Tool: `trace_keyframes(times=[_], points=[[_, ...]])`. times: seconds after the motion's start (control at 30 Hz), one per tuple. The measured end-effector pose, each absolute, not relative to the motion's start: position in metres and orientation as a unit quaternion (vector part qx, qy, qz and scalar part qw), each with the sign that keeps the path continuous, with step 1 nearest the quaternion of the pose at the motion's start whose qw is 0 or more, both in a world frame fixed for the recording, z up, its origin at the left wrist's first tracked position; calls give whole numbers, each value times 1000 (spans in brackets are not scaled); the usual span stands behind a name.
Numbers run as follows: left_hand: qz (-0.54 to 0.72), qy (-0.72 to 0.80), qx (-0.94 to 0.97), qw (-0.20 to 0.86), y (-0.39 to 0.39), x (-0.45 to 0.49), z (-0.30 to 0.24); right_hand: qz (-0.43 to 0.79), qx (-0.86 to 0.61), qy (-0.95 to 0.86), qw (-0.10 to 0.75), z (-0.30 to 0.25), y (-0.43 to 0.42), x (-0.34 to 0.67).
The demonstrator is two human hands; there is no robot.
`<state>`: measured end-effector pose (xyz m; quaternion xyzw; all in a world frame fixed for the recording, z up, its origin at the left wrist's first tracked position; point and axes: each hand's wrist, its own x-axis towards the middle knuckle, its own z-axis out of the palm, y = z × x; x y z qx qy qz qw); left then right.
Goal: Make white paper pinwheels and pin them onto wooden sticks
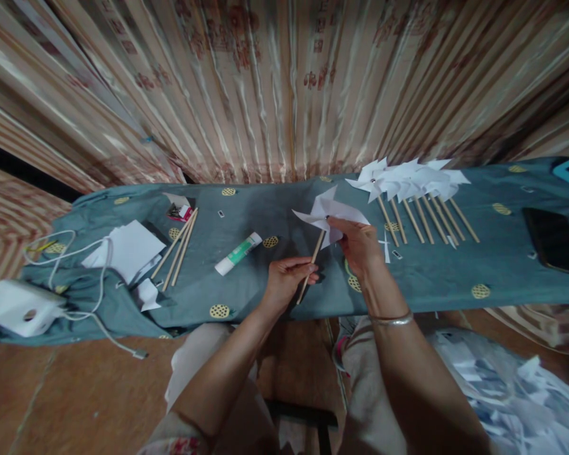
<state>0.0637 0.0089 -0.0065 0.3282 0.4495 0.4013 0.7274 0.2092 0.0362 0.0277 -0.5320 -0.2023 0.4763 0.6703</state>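
In the head view, we are working over the cloth-covered table (431, 278). Our left hand (289, 281) is clamping the wooden stick (315, 251), and our right hand (360, 246) is gripping the paper pinwheel (323, 207) near its hub, midway between the near and far edges. Its blades are already meeting at the centre, so we are judging this one nearly complete. Along the far edge, towards the right end, a row of pinwheels (410, 180) is lying seemingly finished. Towards the left end, white sheets (130, 249) and loose sticks (180, 249) are lying unassembled.
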Motion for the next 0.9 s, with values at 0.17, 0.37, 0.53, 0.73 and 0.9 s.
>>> trace_keyframes(times=[0.17, 0.37, 0.53, 0.73, 0.9], points=[[412, 446, 309, 732, 12, 65, -4, 474, -538, -224, 660, 29, 36, 215], [407, 452, 316, 728, 14, 62, -4, 481, -536, -228, 656, 35, 31, 230], [407, 453, 321, 725, 14, 62, -4, 481, -553, -247, 634, 36, 29, 234], [408, 455, 314, 727, 14, 63, -2, 490, -547, -217, 643, 33, 30, 232], [410, 451, 303, 732, 14, 64, -2, 493, -545, -210, 645, 30, 31, 230]])
